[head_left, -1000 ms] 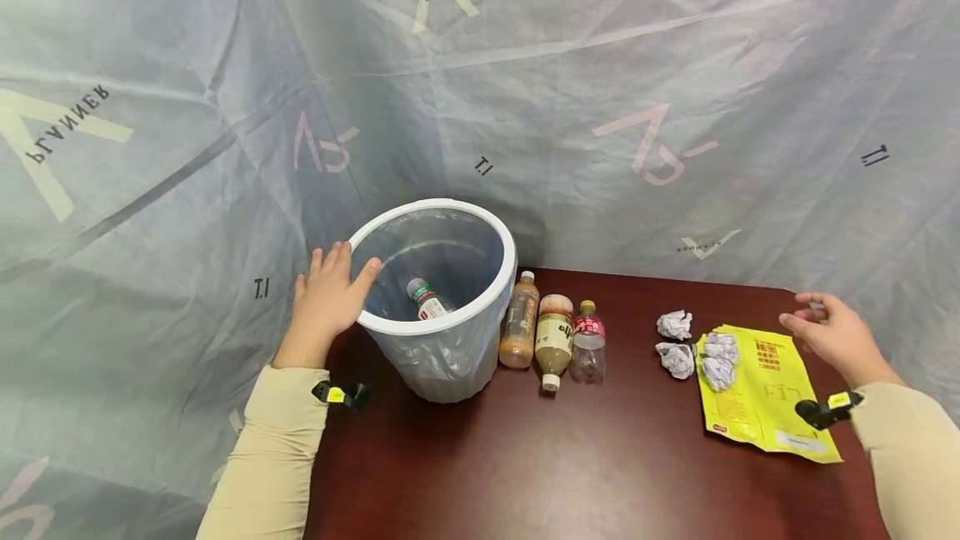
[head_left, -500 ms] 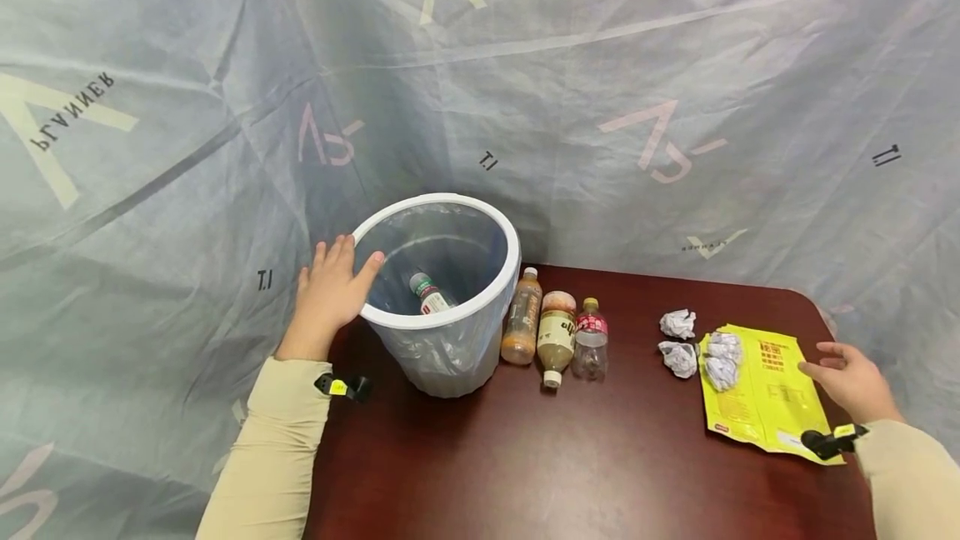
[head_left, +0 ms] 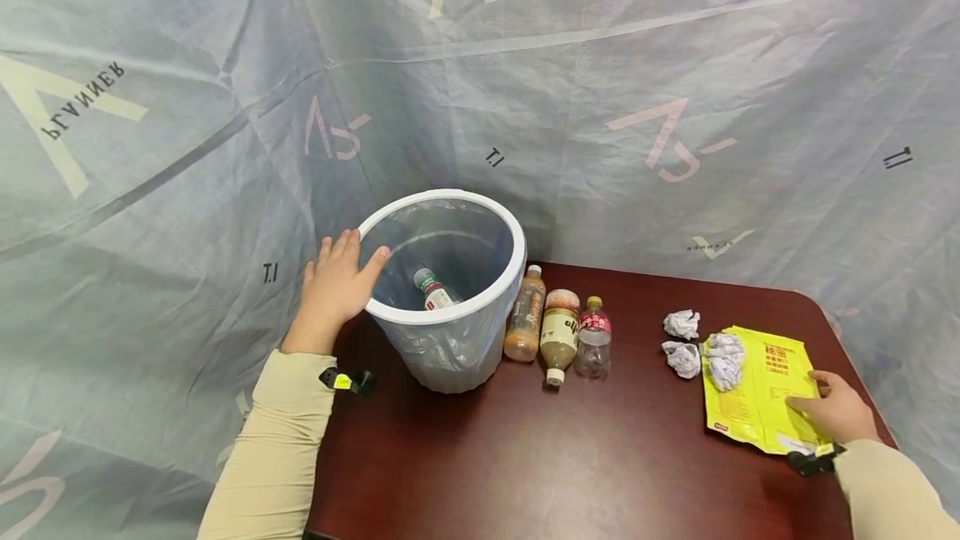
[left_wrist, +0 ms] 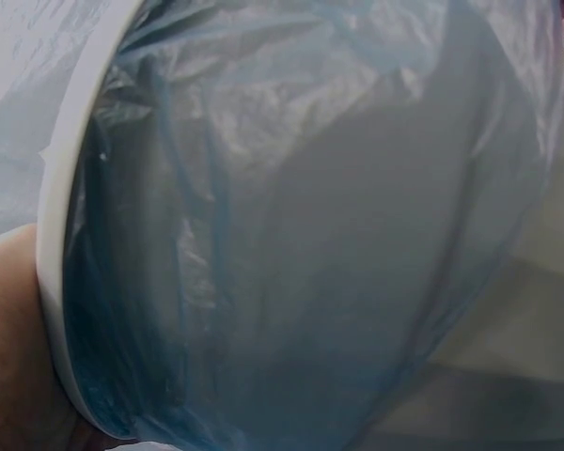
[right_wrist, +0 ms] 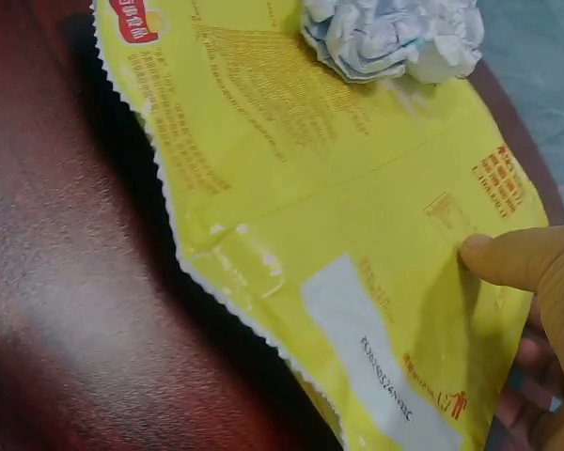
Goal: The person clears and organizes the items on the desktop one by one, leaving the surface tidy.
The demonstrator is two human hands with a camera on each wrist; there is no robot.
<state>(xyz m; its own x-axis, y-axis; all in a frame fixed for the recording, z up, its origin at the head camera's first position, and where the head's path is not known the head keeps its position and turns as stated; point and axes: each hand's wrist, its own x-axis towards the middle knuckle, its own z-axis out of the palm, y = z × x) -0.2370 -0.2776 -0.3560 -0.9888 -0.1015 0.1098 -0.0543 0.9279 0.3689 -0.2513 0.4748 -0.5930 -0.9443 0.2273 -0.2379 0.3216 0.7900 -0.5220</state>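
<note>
My left hand [head_left: 335, 288] rests against the left rim of a lined trash can [head_left: 457, 361], fingers extended and thumb at the rim. Inside the can leans a bottle with a green-and-white label [head_left: 436, 290]. At the right, my right hand [head_left: 836, 408] has the edge of a yellow food bag [head_left: 765, 407] between thumb and fingers. In the right wrist view the thumb [right_wrist: 508, 258] lies on the bag's printed face, while the other fingers are partly hidden at its edge. Crumpled paper balls [head_left: 725, 361] sit on the bag's left part.
Right of the can lie an orange-brown bottle [head_left: 527, 315], a cream-labelled bottle [head_left: 559, 336] and a clear bottle with a red label [head_left: 594, 340]. Two more paper balls [head_left: 681, 359] lie left of the bag. Grey sheeting [head_left: 555, 107] hangs behind the dark red table [head_left: 585, 457].
My right hand has come down and leftward from beside the yellow food bag and taken its right edge. The left hand stays at the can's rim; the view has shifted slightly.
</note>
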